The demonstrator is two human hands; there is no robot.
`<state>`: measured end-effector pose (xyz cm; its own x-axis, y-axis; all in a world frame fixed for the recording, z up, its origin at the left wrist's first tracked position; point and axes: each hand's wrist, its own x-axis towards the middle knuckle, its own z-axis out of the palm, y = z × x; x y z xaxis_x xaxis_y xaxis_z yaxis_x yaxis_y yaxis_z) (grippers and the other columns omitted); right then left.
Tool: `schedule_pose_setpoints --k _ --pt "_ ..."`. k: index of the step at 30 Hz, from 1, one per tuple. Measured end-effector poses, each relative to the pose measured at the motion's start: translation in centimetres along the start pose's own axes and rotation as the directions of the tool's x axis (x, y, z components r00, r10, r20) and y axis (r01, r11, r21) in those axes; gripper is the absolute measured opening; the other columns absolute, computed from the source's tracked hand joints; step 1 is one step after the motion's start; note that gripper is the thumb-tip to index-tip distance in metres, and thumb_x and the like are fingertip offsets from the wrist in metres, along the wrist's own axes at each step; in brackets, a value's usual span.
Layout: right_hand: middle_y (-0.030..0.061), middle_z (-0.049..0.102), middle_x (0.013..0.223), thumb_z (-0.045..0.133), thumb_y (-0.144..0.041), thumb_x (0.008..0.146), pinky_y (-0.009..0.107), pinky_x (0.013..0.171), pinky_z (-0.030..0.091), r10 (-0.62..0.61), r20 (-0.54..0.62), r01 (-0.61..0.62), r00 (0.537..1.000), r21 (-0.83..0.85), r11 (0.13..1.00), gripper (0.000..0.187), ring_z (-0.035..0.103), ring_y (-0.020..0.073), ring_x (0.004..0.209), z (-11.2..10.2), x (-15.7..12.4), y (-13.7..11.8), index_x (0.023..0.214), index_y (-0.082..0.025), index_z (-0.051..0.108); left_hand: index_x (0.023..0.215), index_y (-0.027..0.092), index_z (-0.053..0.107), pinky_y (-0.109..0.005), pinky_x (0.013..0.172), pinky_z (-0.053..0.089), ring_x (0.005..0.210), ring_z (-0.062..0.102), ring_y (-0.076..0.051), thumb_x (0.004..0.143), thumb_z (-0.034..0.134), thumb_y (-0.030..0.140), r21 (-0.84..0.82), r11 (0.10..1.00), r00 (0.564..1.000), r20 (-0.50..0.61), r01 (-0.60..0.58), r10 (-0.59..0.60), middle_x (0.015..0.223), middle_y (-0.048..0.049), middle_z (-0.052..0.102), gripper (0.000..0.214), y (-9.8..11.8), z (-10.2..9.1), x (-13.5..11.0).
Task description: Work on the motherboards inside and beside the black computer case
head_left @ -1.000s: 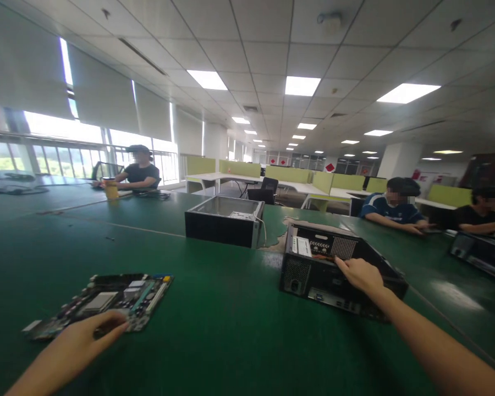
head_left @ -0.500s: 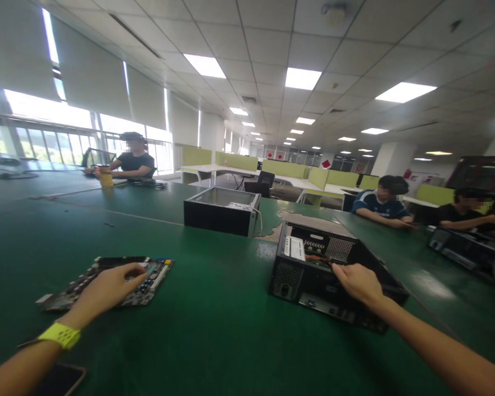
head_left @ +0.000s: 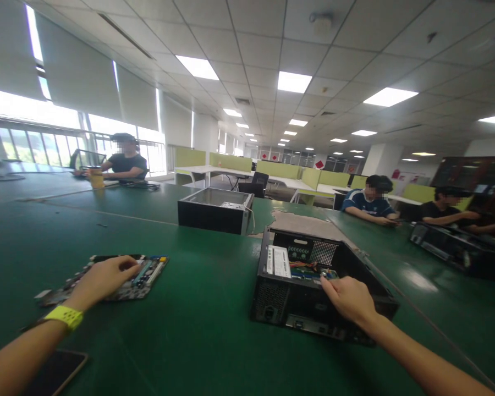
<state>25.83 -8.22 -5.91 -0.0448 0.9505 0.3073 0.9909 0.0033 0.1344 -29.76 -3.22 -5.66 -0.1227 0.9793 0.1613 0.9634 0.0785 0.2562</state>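
At the left, a bare motherboard lies flat on the green table. My left hand rests over it with curled fingers gripping at its middle; the fingertips and the part beneath them are hidden. In front of me to the right stands a black computer case, its top uncovered. A power supply with a white label, coloured wires and part of a circuit board show inside. My right hand is closed on the case's near wall, thumb toward the inside and the other fingers mostly hidden.
Beyond the case sits a second black computer case. A phone lies under my left forearm. A yellow-lidded cup stands at the far left. Several people sit around the table; another case is at the far right.
The case under my right hand has come closer and slightly left, and more of its inside shows. My left hand stays over the motherboard. The whole view has shifted a little.
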Motion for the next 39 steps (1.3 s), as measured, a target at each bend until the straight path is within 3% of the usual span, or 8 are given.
schedule_pose_setpoints --k 19,23,28,32,35,39 --pt "0.0026 0.068 0.063 0.02 -0.049 0.095 0.027 0.054 0.027 -0.036 0.037 0.034 0.999 0.062 0.998 0.062 0.063 0.0164 0.061 -2.0 -7.2 -2.3 0.058 -0.023 0.061 0.11 0.007 0.059 -0.027 0.078 0.038 0.095 0.057 -0.024 0.088 0.03 0.052 0.019 0.998 0.998 0.024 -0.063 0.062 0.107 -0.0111 0.065 0.057 -0.1 1.9 1.5" --pt "0.002 0.068 0.061 0.021 -0.049 0.095 0.028 0.053 0.025 -0.032 0.032 0.03 0.999 0.079 0.996 0.061 0.062 0.0163 0.059 -2.3 -8.3 -2.7 0.057 -0.023 0.061 0.109 0.008 0.06 -0.026 0.076 0.038 0.092 0.057 -0.023 0.088 0.03 0.053 -0.001 0.996 0.996 0.011 -0.086 0.086 0.105 -0.0101 0.066 0.058 1.0 2.0 1.4" --pt "0.0027 0.067 0.06 0.024 -0.045 0.096 0.028 0.053 0.022 -0.039 0.013 0.038 0.999 0.063 0.997 0.06 0.062 0.0149 0.058 -3.5 -9.3 -3.5 0.057 -0.02 0.061 0.1 0.02 0.062 -0.022 0.07 0.038 0.086 0.059 -0.02 0.084 0.034 0.06 0.023 0.986 0.986 -0.029 -0.166 0.167 0.095 0.0005 0.069 0.051 4.1 1.2 2.2" --pt "0.0033 0.067 0.06 0.025 -0.042 0.097 0.028 0.053 0.02 -0.041 0.002 0.041 0.999 0.053 0.998 0.059 0.061 0.0134 0.057 -4.3 -10.2 -4.2 0.057 -0.019 0.063 0.096 0.024 0.062 -0.021 0.07 0.038 0.083 0.059 -0.017 0.083 0.039 0.059 0.024 0.962 0.956 -0.109 -0.272 0.273 0.085 0.0068 0.07 0.044 8.0 0.5 3.1" --pt "0.0034 0.068 0.061 0.025 -0.041 0.096 0.029 0.052 0.019 -0.037 0.011 0.036 0.999 0.054 0.998 0.057 0.061 0.0136 0.057 -4.5 -11.0 -4.6 0.058 -0.02 0.062 0.095 0.022 0.063 -0.022 0.073 0.04 0.084 0.06 -0.017 0.084 0.042 0.054 -0.025 0.918 0.906 -0.173 -0.397 0.387 0.089 0.0053 0.07 0.04 11.9 -0.3 3.3" --pt "0.0033 0.069 0.064 0.024 -0.04 0.096 0.03 0.053 0.02 -0.036 0.043 0.034 0.998 0.056 0.998 0.056 0.063 0.0158 0.059 -4.5 -11.6 -4.9 0.061 -0.021 0.064 0.091 0.02 0.067 -0.026 0.079 0.042 0.087 0.061 -0.019 0.083 0.047 0.05 -0.108 0.814 0.801 -0.292 -0.571 0.523 0.095 -0.0001 0.07 0.037 18.4 -1.6 3.2"
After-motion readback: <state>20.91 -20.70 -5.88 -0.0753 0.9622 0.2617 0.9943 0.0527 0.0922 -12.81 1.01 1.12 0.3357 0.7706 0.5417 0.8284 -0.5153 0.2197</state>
